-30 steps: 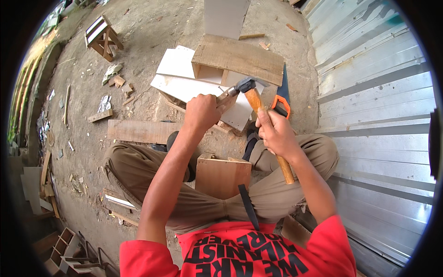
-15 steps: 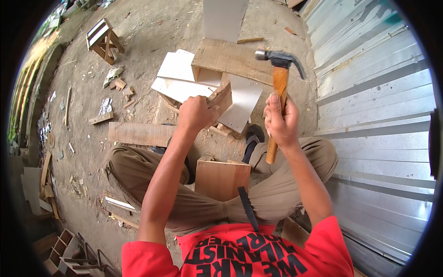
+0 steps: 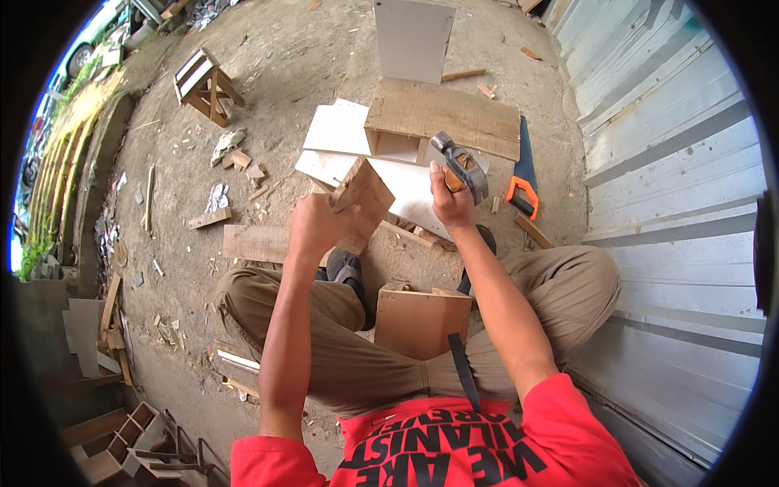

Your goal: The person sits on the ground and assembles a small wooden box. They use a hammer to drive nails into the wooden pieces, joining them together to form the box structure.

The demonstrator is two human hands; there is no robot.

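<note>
My left hand (image 3: pixel 318 221) is closed around a short wooden board (image 3: pixel 367 200), which it holds tilted above the ground; a thin nail seems to stick out near its upper left edge. In my right hand (image 3: pixel 452 204) is a claw hammer (image 3: pixel 464 169), gripped by its wooden handle, with the dark metal head up and apart from the board. Most of the handle is hidden behind the fist. Beyond both hands lie white panels (image 3: pixel 337 130) and a wooden box-like piece (image 3: pixel 446 114). Between my legs stands a small wooden box (image 3: pixel 415 321).
At the right lies a handsaw (image 3: pixel 524 191) with an orange handle. A plank (image 3: pixel 253 242) rests by my left knee. A small wooden stool (image 3: pixel 204 85) stands far left, near scattered wood scraps. Corrugated metal sheeting (image 3: pixel 673 211) bounds the right side.
My right hand has come left and inward, and the hammer has tipped from upright to pointing away. The board in my left hand has turned and drawn nearer. The whole view has shifted.
</note>
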